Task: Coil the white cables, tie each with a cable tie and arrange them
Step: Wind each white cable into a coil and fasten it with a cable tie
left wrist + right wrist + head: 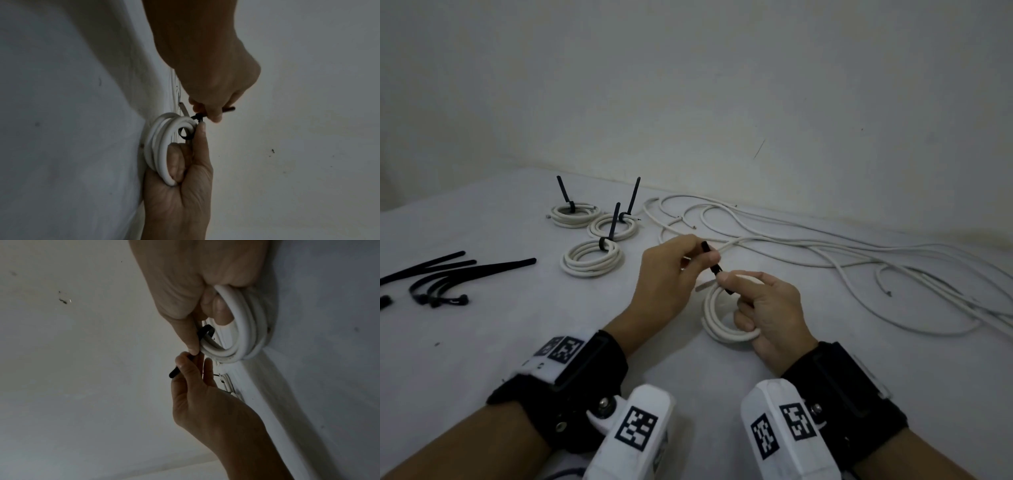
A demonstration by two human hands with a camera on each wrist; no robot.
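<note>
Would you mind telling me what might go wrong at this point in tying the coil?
1. The right hand grips the coil on one side only; loops could spring apart.
2. The left hand pinches the cable tie by its tail; it might slip.
3. The coil's free end pokes out beside the tie and could be left untied.

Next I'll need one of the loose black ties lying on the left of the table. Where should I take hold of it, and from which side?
Take the longest loose tie by its free tip, coming in from the right. That end pokes out alone onto bare table, while the head ends lie tangled together further left, so a pinch grip there should lift one tie cleanly.
</note>
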